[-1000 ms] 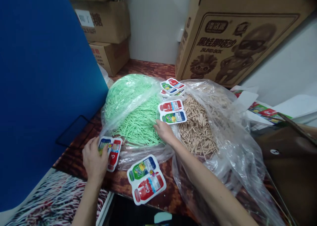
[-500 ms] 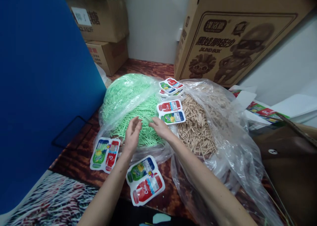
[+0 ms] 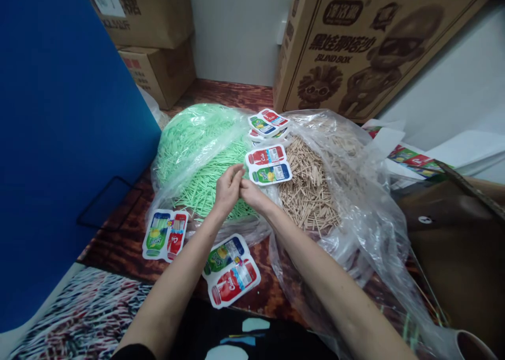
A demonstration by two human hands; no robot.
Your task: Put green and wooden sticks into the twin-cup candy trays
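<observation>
My left hand point(image 3: 228, 189) and my right hand point(image 3: 251, 193) meet over the pile of green sticks point(image 3: 197, 155) in an open clear bag. Their fingers are pinched together, touching each other, likely on green sticks that are too thin to make out. Just beyond the fingertips lies a bottle-printed double pack point(image 3: 269, 165) on the bags. A second such pack point(image 3: 164, 235) lies on the table at the left, holding green and tan sticks. A third pack point(image 3: 231, 270) lies between my forearms. Tan wooden sticks point(image 3: 311, 191) fill the right-hand bag.
More packs point(image 3: 266, 123) are stacked at the back between the bags. A blue panel point(image 3: 59, 128) stands at left. Cardboard boxes point(image 3: 363, 44) stand at the back right and others point(image 3: 158, 44) at the back left. A brown bag point(image 3: 453, 255) lies at right. A patterned sheet point(image 3: 87, 318) lies near left.
My left hand let go of the left pack and moved right to the green sticks, where it now meets my right hand. The camera dipped slightly.
</observation>
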